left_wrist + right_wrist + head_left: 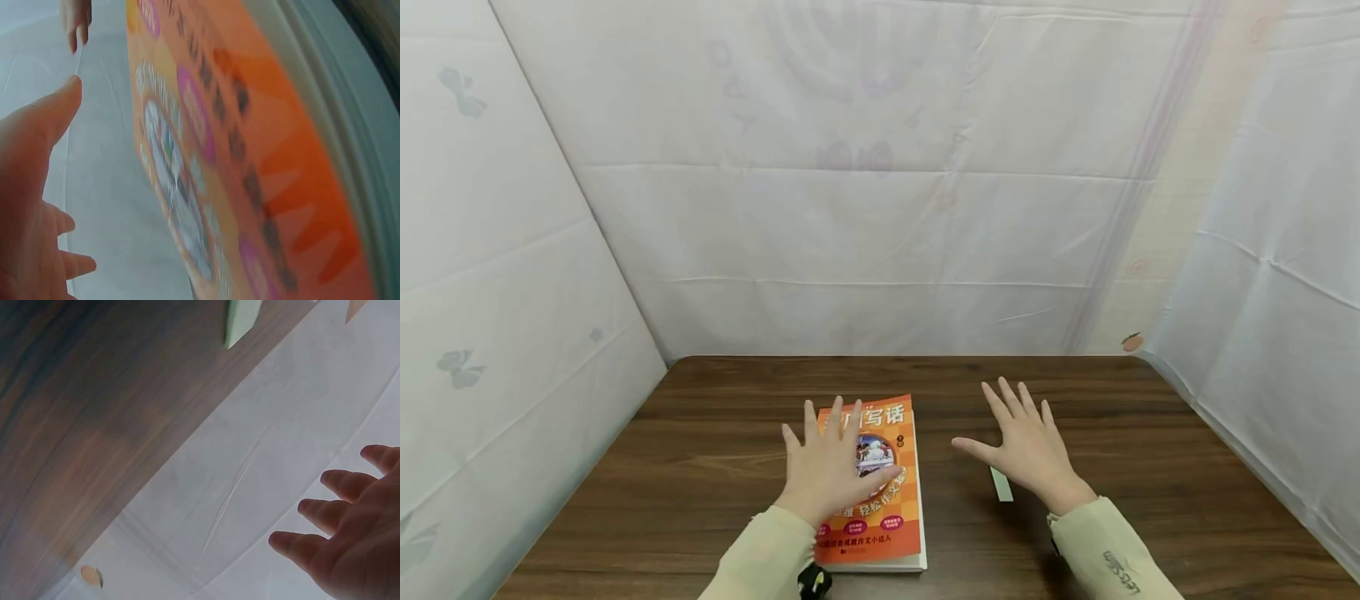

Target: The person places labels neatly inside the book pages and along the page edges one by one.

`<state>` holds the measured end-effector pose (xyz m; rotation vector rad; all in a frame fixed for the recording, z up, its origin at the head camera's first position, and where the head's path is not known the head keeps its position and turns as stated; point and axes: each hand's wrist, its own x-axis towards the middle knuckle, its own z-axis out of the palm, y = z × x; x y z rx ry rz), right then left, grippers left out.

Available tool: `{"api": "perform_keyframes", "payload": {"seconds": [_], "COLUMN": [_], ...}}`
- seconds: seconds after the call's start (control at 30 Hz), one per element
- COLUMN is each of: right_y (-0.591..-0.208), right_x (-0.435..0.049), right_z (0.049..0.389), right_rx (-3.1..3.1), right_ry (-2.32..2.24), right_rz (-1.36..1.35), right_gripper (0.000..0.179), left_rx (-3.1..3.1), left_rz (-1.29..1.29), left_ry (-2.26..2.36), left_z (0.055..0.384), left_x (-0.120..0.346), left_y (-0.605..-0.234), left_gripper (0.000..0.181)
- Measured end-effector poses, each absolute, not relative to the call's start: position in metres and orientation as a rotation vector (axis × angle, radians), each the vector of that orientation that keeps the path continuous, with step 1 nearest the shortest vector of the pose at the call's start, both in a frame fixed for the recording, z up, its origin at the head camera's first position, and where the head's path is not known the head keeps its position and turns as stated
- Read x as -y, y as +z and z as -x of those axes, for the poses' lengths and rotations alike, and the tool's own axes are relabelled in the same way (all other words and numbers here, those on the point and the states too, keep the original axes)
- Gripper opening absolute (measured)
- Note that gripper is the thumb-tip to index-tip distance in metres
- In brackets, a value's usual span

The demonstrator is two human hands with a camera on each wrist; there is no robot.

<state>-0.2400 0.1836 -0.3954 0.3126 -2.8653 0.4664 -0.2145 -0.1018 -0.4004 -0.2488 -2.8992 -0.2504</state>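
An orange book with white lettering and a round picture on its cover lies closed on the table. My left hand is spread above it, hiding the left part of the cover; in the left wrist view a gap shows between thumb and book. To the right, my right hand is held over the table with its fingers spread and nothing in them. Partly hidden beneath that hand is a pale green strip, whose end also appears in the right wrist view.
The dark wooden table has its far edge against a white patterned cloth. More cloth hangs along the left side and right side. A dark band sits at the left cuff.
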Motion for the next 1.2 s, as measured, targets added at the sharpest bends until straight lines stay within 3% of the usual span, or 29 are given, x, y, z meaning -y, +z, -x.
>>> {"api": "perform_keyframes", "payload": {"seconds": [0.43,0.83,1.2], "right_y": [-0.404,-0.410,-0.412], "right_x": [-0.162,-0.145,-0.137], "right_z": [0.242,0.240,0.239], "right_rx": [2.878,2.952,2.949], "right_ry": [0.655,1.020,1.028], "right_rz": [-0.326,-0.244,-0.276], "right_gripper": [0.101,0.090,0.087], "left_rx": [3.073,3.120,3.109], "left_rz": [0.372,0.260,0.277], "left_ry": [-0.198,0.063,0.053], "left_z": [0.203,0.193,0.195], "left_x": [0.065,0.044,0.043], "left_y": [-0.407,-0.415,-0.412], "left_gripper": [0.098,0.099,0.086]}}
